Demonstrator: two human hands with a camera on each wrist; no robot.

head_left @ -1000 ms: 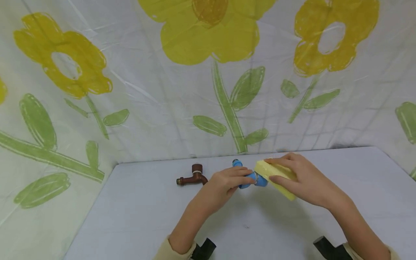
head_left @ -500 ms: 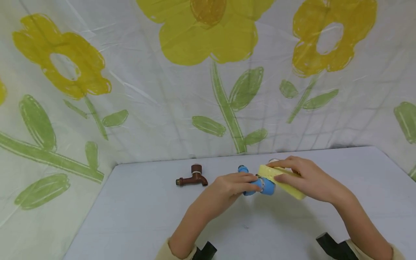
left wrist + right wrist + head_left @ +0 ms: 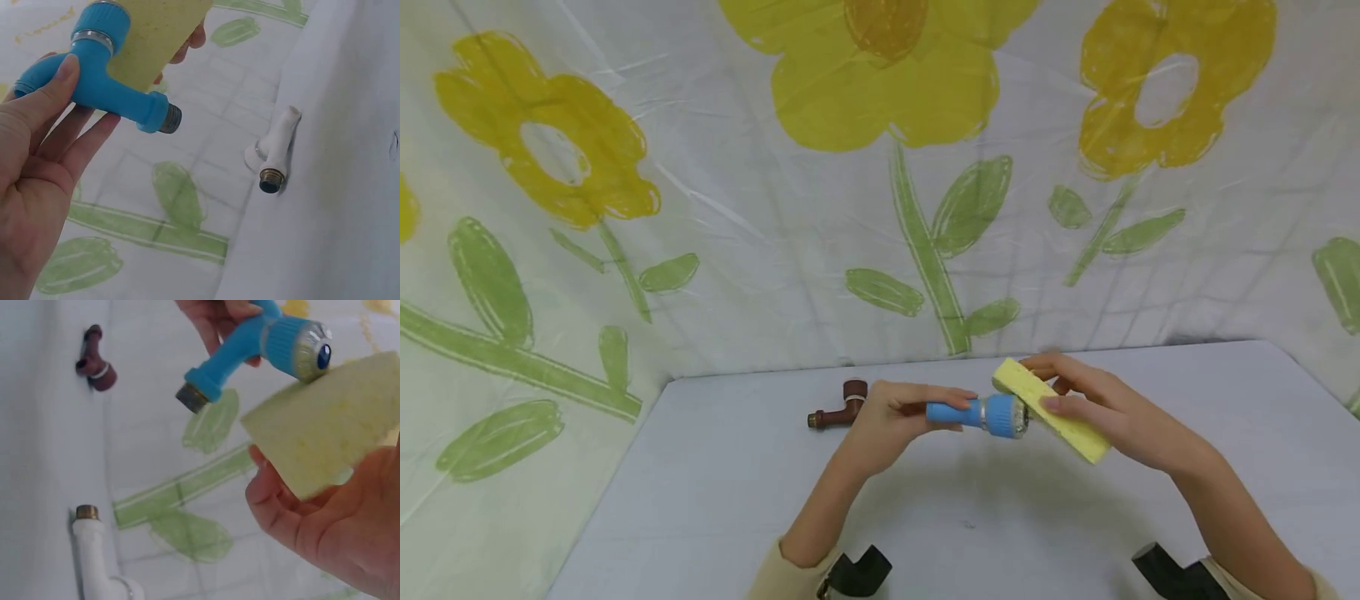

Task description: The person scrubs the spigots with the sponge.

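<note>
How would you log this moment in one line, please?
left hand: holds blue tap | right hand: holds yellow sponge at tap's silver cap | on table: brown tap, white tap

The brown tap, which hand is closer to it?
Left. The left hand, holding the blue tap, partly hides the brown tap in the head view; the right hand, with the yellow sponge, is farther right.

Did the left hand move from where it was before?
Yes, leftward: in the head view, the left hand now hides more of the brown, bent, plastic-looking tap, which hasn't moved.
</note>
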